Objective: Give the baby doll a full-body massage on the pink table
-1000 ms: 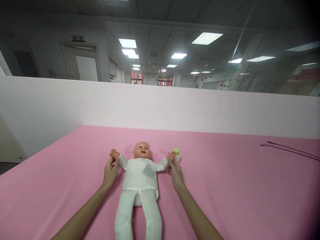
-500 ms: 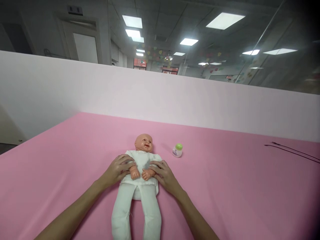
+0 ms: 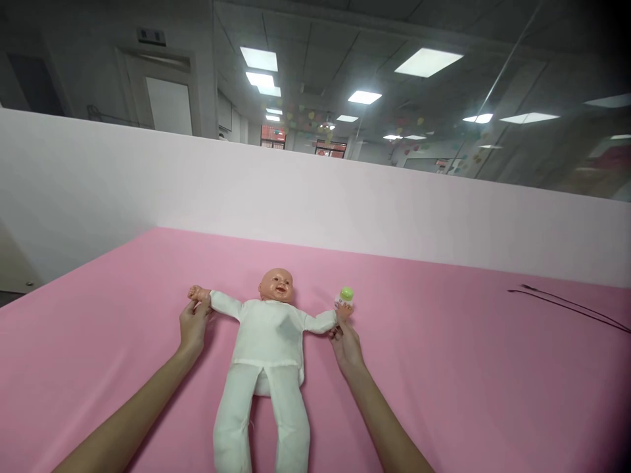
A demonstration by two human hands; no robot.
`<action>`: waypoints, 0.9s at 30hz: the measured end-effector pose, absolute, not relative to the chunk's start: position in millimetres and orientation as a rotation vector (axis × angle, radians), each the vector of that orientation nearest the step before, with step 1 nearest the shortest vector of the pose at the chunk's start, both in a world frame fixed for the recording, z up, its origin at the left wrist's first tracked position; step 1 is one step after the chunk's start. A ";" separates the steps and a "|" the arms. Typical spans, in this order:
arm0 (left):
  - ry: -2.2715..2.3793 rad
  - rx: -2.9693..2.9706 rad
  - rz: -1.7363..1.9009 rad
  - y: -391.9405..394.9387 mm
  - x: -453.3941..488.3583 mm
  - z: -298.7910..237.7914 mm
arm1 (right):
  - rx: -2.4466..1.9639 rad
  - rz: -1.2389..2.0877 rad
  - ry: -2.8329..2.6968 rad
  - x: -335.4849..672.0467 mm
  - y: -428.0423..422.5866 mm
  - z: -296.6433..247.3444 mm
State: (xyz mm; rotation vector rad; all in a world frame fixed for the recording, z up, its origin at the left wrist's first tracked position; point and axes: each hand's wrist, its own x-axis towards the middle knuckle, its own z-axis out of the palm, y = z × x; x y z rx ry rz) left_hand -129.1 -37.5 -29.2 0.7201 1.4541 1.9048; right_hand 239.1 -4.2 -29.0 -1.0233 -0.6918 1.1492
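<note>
Two hands, left [image 3: 194, 330] and right [image 3: 347, 348], pinch the spread arms of a white-suited baby doll [image 3: 266, 335].

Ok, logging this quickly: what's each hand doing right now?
Left hand: closed, holding the baby doll's hand.
Right hand: closed, holding the doll's other hand.

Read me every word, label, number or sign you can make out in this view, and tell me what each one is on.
Small bottle with a green cap: has a label, too small to read.
Plaque above the door: too small and dark to read.
Nothing else legible.
</note>
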 end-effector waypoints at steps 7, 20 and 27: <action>1.318 1.607 1.775 -60.1 -106.5 -8.8 | -0.885 0.894 -1.409 230.1 -23.9 -5.5; 1.074 1.994 1.442 -59.9 -96.4 -23.1 | -0.918 0.635 -1.932 211.3 -35.7 -24.8; 1.446 0.982 1.833 -37.7 -127.9 -33.0 | -1.047 1.097 -0.851 220.6 -7.7 -44.1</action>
